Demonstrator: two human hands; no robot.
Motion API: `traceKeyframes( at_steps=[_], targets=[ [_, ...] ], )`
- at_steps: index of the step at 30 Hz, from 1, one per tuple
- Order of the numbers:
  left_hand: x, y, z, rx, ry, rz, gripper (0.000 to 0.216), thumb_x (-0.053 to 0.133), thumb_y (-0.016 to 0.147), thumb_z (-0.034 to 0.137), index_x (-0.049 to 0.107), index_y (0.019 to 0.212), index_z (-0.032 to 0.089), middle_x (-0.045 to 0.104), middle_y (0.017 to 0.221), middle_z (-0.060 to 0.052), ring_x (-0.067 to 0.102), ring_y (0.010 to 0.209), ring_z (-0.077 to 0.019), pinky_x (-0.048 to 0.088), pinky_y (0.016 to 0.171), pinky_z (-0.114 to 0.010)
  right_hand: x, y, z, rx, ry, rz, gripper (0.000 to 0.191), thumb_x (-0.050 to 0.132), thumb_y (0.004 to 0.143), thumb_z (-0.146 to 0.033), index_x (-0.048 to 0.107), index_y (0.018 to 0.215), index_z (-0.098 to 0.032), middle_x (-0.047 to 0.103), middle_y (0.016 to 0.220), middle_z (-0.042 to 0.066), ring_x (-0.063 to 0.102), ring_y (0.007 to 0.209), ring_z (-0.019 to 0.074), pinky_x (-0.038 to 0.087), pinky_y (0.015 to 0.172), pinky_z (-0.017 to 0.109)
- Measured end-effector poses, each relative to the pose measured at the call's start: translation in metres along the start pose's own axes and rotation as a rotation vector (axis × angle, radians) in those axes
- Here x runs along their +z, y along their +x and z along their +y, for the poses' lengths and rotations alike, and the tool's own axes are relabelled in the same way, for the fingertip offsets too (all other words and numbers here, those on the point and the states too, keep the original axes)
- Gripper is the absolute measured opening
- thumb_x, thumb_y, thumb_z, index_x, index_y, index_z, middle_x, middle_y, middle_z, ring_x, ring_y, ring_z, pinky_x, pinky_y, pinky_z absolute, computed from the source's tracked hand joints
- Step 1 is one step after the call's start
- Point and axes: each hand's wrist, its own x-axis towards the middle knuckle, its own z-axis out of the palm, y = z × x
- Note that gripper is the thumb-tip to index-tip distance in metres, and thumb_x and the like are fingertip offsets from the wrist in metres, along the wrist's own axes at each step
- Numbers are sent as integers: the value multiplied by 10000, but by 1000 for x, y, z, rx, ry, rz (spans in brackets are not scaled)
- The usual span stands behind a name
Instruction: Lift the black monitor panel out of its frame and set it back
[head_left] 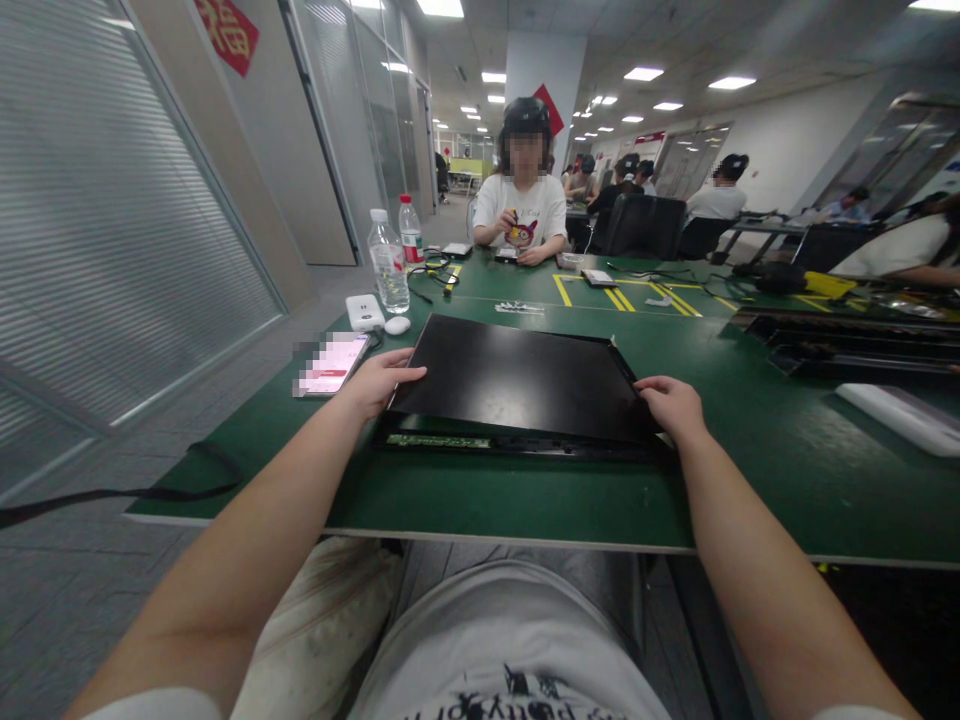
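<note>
A flat black screen panel (517, 375) lies slightly askew over a black frame (570, 448) on the green table. Along the frame's near side a strip of green circuit board (439, 441) shows; the rest of the frame's inside is covered by the panel. My left hand (382, 378) grips the panel's left edge, thumb on top and fingers against the side. At the opposite side my right hand (671, 405) is closed in a pinch on the panel's right edge, near the frame's right rim.
Left of the panel are a phone (334, 362), a white box-shaped device (365, 312), a small white case (397, 325) and two bottles (388, 265). Black frame pieces (847, 345) and a long white object (900, 418) lie right. A person (521, 205) sits opposite at the green table (517, 500).
</note>
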Motion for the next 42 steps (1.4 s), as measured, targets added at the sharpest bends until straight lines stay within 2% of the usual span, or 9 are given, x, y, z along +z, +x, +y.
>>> traceKeyframes(
  at_steps=[8, 17, 24, 28, 35, 39, 42],
  targets=[
    [0, 0, 0, 18, -11, -16, 425, 819, 603, -64, 801, 974, 142, 834, 887, -77, 809, 809, -226, 671, 741, -277, 1, 1, 2, 10, -5, -24, 244, 608, 686, -258, 811, 821, -235, 695, 713, 25, 649, 755, 232, 529, 810, 375],
    [-1, 0, -1, 45, 24, -26, 483, 878, 560, -29, 804, 997, 163, 829, 902, -83, 811, 917, -286, 677, 818, -349, 0, -3, -1, -13, 6, -3, 213, 620, 677, -255, 804, 783, -240, 714, 742, 40, 657, 795, 243, 528, 836, 380],
    [-2, -1, 1, 65, 48, -55, 426, 864, 577, 0, 820, 967, 167, 826, 863, -70, 799, 807, -251, 664, 712, -310, -2, -5, -5, -10, -19, -14, 232, 602, 682, -259, 807, 789, -240, 722, 766, 41, 651, 785, 233, 519, 804, 364],
    [-1, -2, 2, 81, 38, -48, 450, 862, 591, 21, 815, 1019, 150, 828, 894, -76, 789, 779, -235, 652, 685, -297, -2, -4, -5, -11, -24, -15, 227, 605, 680, -247, 804, 789, -239, 736, 794, 43, 657, 809, 235, 514, 820, 367],
    [1, -4, 4, 227, -10, -87, 616, 926, 535, 98, 812, 1135, 179, 833, 1128, -88, 771, 1099, -301, 651, 841, -308, -1, -2, -4, -14, 30, 13, 282, 616, 686, -235, 807, 892, -228, 749, 839, 41, 667, 818, 225, 523, 826, 349],
    [4, -7, 5, 334, -25, -125, 692, 960, 516, 159, 801, 1189, 183, 807, 1243, -100, 659, 1334, -350, 602, 1016, -343, -1, 0, -4, 36, 64, 20, 235, 662, 718, -264, 810, 891, -206, 765, 887, 82, 697, 897, 251, 536, 884, 367],
    [6, -9, 6, 409, -32, -146, 740, 975, 516, 199, 790, 1232, 187, 766, 1351, -112, 579, 1431, -365, 565, 1085, -371, -1, -1, -5, 88, 135, -11, 164, 695, 733, -306, 796, 820, -210, 773, 875, 92, 709, 923, 278, 549, 879, 390]
  ],
)
